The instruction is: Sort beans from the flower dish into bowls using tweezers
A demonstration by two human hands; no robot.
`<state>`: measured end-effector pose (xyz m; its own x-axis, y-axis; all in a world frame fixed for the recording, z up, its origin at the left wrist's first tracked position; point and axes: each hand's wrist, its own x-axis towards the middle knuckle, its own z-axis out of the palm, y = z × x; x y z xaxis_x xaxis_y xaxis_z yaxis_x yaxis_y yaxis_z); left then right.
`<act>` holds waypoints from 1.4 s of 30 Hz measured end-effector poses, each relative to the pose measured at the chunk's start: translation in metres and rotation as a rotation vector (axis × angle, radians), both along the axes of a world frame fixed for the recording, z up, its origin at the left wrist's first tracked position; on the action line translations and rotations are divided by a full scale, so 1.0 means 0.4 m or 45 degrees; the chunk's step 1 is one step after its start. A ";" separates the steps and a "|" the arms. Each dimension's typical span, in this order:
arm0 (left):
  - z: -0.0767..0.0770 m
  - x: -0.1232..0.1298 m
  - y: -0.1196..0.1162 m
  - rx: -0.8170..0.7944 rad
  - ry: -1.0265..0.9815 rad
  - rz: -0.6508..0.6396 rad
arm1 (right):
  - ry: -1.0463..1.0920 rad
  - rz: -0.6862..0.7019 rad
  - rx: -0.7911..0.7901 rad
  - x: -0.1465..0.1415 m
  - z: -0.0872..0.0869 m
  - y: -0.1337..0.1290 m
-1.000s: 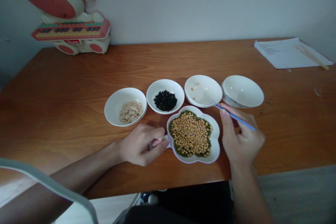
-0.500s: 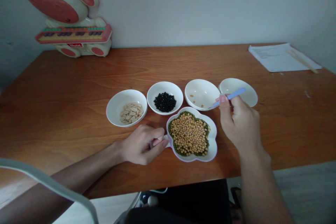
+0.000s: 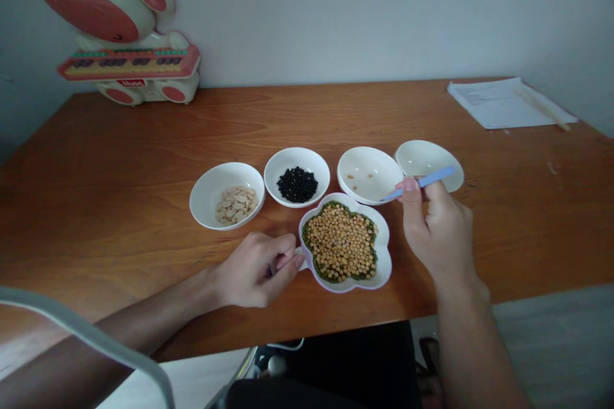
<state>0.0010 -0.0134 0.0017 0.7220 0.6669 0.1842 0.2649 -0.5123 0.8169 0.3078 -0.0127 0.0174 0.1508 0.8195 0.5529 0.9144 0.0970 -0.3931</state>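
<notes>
My left hand (image 3: 259, 268) is closed round the short handle of a white, purple-edged flower-shaped dish (image 3: 384, 262). Yellow beans (image 3: 338, 239) fill most of it, with green ones showing round their edge. Between the thumb and fingers of my right hand (image 3: 441, 233) is a slim light-blue plastic tool (image 3: 434, 176), slanting down to the left. Its thin tip is at the near side of a white bowl (image 3: 355, 163), where a few yellow beans lie. Whether the tip grips anything is too small to tell.
Left of that bowl are a bowl (image 3: 275, 169) of black beans and a bowl (image 3: 204, 195) of pale flat seeds. Another white bowl (image 3: 422, 153) sits behind my right hand. A toy keyboard (image 3: 129, 64) and papers (image 3: 499, 105) lie farther back.
The view has shifted slightly, so most things sit a little farther left. A bean in the white bowl appears to have changed position. Both hands keep their grips.
</notes>
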 end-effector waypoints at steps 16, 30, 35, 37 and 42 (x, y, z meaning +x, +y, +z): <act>0.001 -0.013 0.035 0.255 0.014 -0.050 | 0.796 0.000 0.068 -0.135 -0.101 -0.143; -0.010 -0.013 0.039 0.179 -0.054 -0.110 | 0.624 0.143 0.096 -0.112 -0.091 -0.104; -0.007 -0.012 0.038 0.125 -0.057 -0.106 | 0.711 0.036 0.086 -0.095 -0.105 -0.123; -0.006 -0.011 0.038 0.108 -0.062 -0.106 | 0.682 0.055 0.110 -0.086 -0.107 -0.129; -0.008 -0.010 0.039 0.116 -0.072 -0.107 | 0.500 0.218 0.118 -0.078 -0.105 -0.129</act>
